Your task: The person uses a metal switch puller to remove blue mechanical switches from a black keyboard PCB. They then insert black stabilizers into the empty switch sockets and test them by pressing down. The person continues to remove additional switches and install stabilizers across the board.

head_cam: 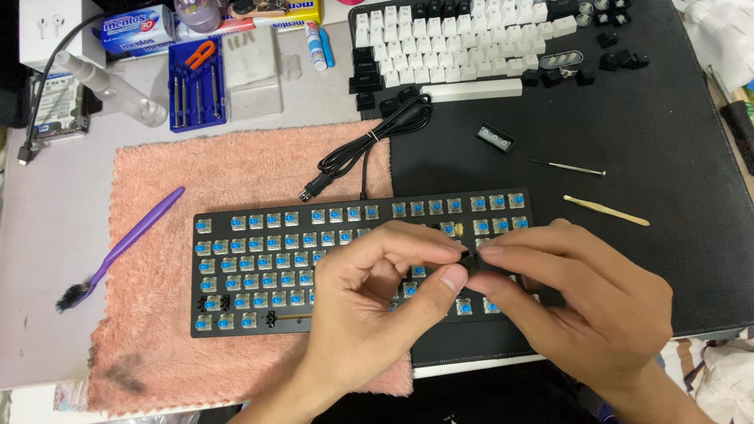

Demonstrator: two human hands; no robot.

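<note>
Small black part [470, 257], likely a keycap or switch piece, pinched narrowly between fingertips of left hand [377, 290] and right hand [581, 302], held above right half of bare keyboard [259, 259] with blue switches. Keyboard's left half lies on pink towel [236, 165], right half on black desk mat [628, 180]. Purple brush [126, 243] lies near towel's left edge; coiled cable [369, 141] behind; tweezers [605, 210] in open room to the right

Two bare hands in view. Left hand [369, 302], right hand [581, 298]. No gloves. No rings seen. No watch, no bands on wrists. No sleeves seen; forearms bare down to bottom edge. Fingernails short, plain, no paint. Thumbnail on left hand shows clearly. Rest of body out of view.
</note>
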